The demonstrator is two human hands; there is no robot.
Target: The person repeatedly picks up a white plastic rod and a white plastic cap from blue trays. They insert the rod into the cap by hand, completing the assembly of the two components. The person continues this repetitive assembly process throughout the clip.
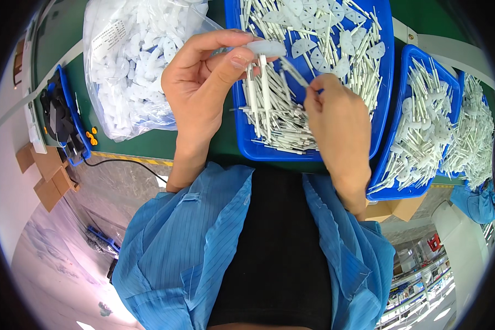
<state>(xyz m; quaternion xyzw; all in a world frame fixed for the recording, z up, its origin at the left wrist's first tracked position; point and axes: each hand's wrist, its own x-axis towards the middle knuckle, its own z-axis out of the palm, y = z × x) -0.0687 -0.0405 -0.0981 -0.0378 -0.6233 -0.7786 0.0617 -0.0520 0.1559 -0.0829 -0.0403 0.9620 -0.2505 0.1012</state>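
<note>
Upper centre of frame: white plastic piece [268,48], two white rods [266,91] hanging below.
Left hand [197,82]: pinched on piece's left end.
Right hand [338,113]: fingertips closed on slim rod [295,72], lower right of piece.
Blue tray [389,77]: beneath both hands.

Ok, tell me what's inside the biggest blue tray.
The biggest blue tray holds thin white rods and pale pieces with holes; whatever lies beneath them or behind the right hand is covered.
</note>
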